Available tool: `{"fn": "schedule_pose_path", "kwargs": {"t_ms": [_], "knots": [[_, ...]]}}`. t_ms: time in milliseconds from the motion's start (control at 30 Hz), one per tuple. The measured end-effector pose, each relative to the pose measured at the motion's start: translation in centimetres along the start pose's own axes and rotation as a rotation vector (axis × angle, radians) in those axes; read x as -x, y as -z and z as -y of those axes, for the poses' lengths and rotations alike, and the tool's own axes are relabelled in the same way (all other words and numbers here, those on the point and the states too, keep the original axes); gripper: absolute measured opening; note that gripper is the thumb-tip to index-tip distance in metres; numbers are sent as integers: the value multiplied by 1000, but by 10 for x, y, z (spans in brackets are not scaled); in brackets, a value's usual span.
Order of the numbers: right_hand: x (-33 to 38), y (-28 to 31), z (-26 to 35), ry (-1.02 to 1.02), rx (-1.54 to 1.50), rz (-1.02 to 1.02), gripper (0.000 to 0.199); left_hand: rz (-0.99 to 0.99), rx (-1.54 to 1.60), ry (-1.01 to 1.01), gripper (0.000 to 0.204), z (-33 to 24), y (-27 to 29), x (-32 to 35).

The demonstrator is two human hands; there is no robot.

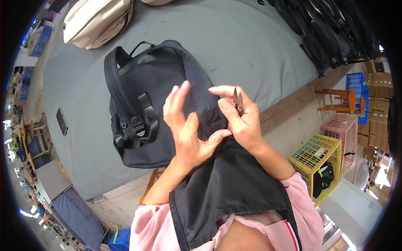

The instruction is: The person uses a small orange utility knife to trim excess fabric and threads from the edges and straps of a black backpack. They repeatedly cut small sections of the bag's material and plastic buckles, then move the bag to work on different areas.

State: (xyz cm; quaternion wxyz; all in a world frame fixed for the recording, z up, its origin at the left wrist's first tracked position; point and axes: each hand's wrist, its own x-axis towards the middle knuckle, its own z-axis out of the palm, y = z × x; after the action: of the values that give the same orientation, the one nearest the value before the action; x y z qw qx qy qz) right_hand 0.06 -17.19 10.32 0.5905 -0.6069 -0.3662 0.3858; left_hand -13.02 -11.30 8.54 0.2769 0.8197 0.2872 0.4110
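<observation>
A black backpack (157,79) lies on the grey-covered table in front of me, with its straps and buckle (136,123) at its left side. Over the bag's near right part hovers my left hand (184,131), fingers spread and holding nothing. Beside the bag's right edge, my right hand (243,119) is closed around small thread snips (238,101); their dark blades point up past the fingers. The right index finger reaches toward the bag's edge, but I cannot tell whether it touches. The handle end of the snips is hidden in the palm.
Beige bags (98,21) sit at the far left of the table (247,46), and a pile of black bags (331,29) at the far right. A phone (62,121) lies near the left edge. Right of the table stand a yellow crate (314,154), a pink crate (341,134) and a wooden stool (341,100).
</observation>
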Motion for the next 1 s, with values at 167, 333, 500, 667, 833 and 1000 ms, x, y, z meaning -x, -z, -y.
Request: {"fn": "schedule_pose_path", "kwargs": {"t_ms": [167, 333, 500, 667, 833, 1000], "knots": [[-2, 5, 3, -20, -8, 55, 14, 64, -9, -152, 43, 16, -4, -1], [0, 16, 0, 239, 308, -49, 19, 131, 291, 45, 40, 25, -4, -10], [-4, 32, 23, 449, 647, 81, 31, 270, 619, 410, 35, 32, 1, -9], [-20, 39, 28, 612, 898, 259, 31, 325, 456, 255, 36, 32, 5, -12], [-29, 36, 28, 679, 924, 301, 26, 344, 419, 227, 38, 31, 7, -12], [-29, 35, 25, 704, 925, 272, 25, 362, 429, 255, 40, 31, 8, -11]]}}
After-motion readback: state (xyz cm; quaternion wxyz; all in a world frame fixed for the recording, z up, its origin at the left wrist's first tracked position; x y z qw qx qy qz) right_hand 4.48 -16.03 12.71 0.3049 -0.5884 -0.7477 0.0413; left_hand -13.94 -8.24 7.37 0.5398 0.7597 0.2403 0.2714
